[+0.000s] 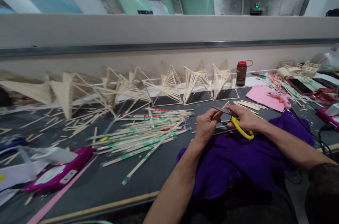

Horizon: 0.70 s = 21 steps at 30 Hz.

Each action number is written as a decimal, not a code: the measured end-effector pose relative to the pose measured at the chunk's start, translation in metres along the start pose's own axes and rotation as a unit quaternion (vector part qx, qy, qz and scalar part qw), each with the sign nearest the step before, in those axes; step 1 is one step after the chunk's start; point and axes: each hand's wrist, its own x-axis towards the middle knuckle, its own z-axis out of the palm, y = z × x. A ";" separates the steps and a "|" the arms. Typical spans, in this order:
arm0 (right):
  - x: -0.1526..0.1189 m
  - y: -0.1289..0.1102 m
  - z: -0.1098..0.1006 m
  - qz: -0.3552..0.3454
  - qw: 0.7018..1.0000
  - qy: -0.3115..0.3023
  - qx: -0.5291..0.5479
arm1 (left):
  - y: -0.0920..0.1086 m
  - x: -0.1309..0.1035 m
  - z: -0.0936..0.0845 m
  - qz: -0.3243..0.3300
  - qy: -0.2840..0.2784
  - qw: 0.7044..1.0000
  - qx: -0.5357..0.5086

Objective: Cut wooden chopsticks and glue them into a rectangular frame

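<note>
- Over the purple cloth (227,167), at the near side of the bench (119,185), holds scissors (239,129) off the bench top; likely raised to give the blades clearance.
- Has right hand (246,116) fingers curled closed around the yellow handle; looks like the working grip.
- Has left hand (206,125) fingers bent in close to the blades; probably steadying a small piece, but cannot tell any held thing or degree of closing.
- Shows wrapped sticks (148,134) fanned out left of left hand, loose pale sticks (250,105) just beyond right hand; presumably set for short reach.
- Lines stick frames (165,89) along the back by the wall (159,29), probably out of the forearms' way.
- Rests glue gun (284,101) on a pink sheet (259,94) at right, maybe against drips.
- Offers room leftward: dark bench top visible between wrapped sticks and wooden near edge (113,204).
- Gets tight forward: loose sticks, frames, then wall. Also tight at far right, with pink sheet and clutter.
</note>
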 end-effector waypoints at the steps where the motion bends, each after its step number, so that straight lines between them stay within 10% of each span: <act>1: 0.000 0.000 0.000 0.000 1.000 0.000 -0.001 | 0.000 0.000 0.000 -0.002 -0.001 1.000 0.002; 21: 0.002 -0.002 -0.002 0.012 0.999 -0.023 -0.028 | -0.007 0.000 0.004 0.012 0.012 0.998 0.052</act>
